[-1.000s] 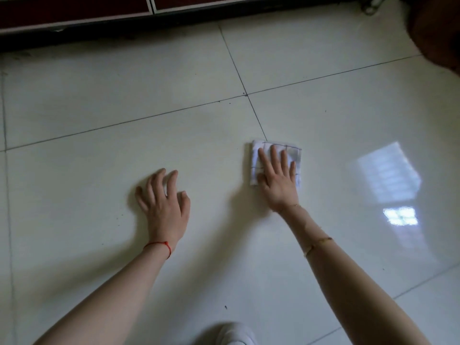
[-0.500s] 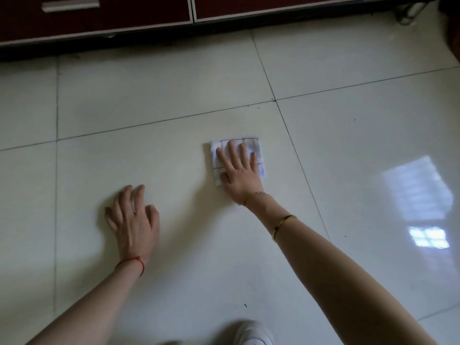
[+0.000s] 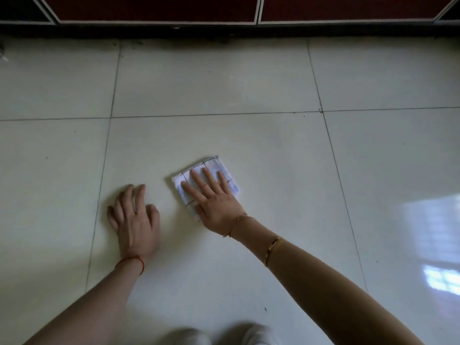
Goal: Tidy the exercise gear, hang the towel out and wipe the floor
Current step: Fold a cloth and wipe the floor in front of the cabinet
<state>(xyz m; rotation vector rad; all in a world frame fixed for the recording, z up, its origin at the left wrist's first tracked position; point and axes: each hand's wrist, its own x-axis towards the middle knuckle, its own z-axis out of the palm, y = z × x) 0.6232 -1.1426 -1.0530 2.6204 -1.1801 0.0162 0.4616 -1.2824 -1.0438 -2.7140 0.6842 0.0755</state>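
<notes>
Dark red cabinet drawers (image 3: 159, 8) along the far edge, pale shoes (image 3: 256, 334) at the near edge

Right hand (image 3: 214, 199) hides much of the folded cloth (image 3: 225, 170).

Dim, bluish cast, window glare on glossy floor (image 3: 428, 247) lower right, soft blur, dark top edge

Flat right hand (image 3: 216, 204) on cloth (image 3: 224, 168)
</notes>
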